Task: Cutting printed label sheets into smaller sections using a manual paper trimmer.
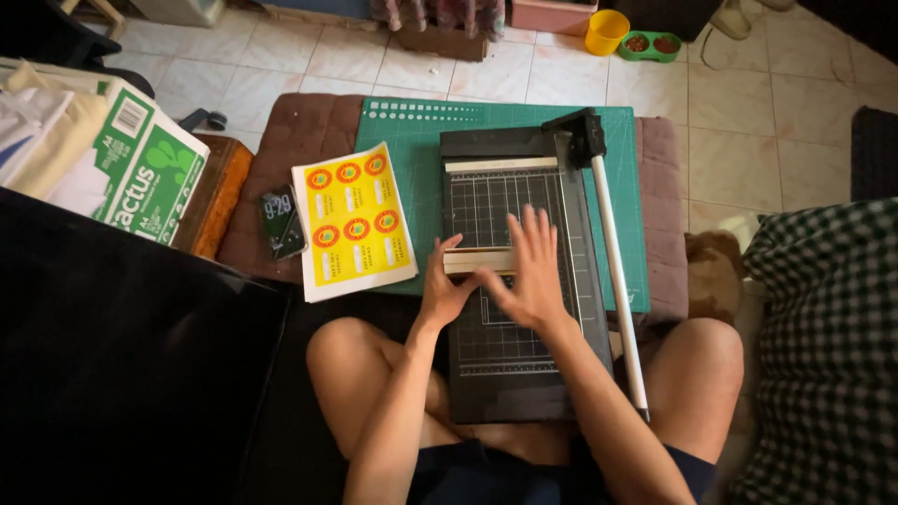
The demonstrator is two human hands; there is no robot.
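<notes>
A black paper trimmer (524,374) with a white grid lies across my lap and a green cutting mat (412,140). Its long blade arm (617,281) with a white handle runs down the right side. My left hand (441,285) touches the left end of a pale strip (468,261) lying across the trimmer bed. My right hand (528,271) rests flat, fingers spread, over the same strip. A yellow sheet of round orange stickers (354,220) sits to the left of the trimmer, partly on the mat.
A phone (281,222) lies left of the sticker sheet on a brown cushion (299,131). A green and white paper ream pack (145,173) is at the left. A checked cloth (828,355) fills the right. A yellow cup (606,31) and green bowl (650,44) stand on the tiled floor.
</notes>
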